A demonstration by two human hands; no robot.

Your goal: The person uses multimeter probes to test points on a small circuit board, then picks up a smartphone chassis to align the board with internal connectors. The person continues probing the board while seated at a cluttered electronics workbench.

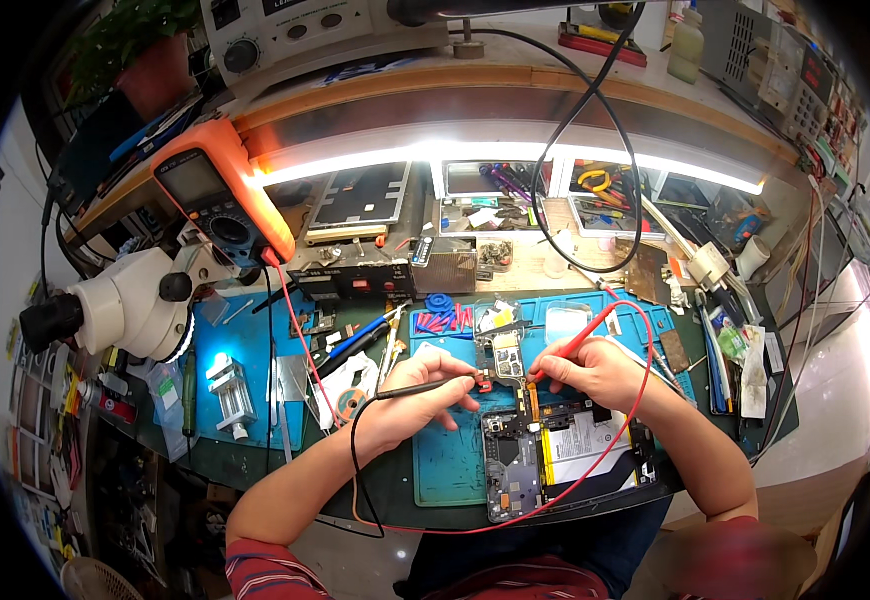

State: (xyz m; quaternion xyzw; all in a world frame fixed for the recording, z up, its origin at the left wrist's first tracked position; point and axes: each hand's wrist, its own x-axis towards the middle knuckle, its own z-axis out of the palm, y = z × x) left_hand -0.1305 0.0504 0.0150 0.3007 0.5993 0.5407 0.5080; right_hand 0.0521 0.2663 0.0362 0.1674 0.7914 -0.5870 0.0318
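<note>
My left hand (pixel 433 388) is closed round a black multimeter probe (pixel 410 390), its end beside a small red piece near the circuit board (pixel 506 360). Gripped in my right hand (pixel 595 372) is a red probe (pixel 589 332), slanting down toward the same board. Whether either tip touches the board is too small to tell. Just below my hands lies an opened phone or tablet (pixel 515 485), with a grey-white battery (pixel 585 450) and an orange flex strip (pixel 534 402) at its top. An orange multimeter (pixel 223 195) stands tilted at the far left, with the red lead plugged in.
A blue work mat (pixel 445 480) lies under the device. On the left are a white microscope (pixel 125 305) and a metal clamp fixture (pixel 230 395) on another blue mat. The red lead (pixel 545 512) loops across the front. Tool trays (pixel 485 215) sit beneath the lit shelf.
</note>
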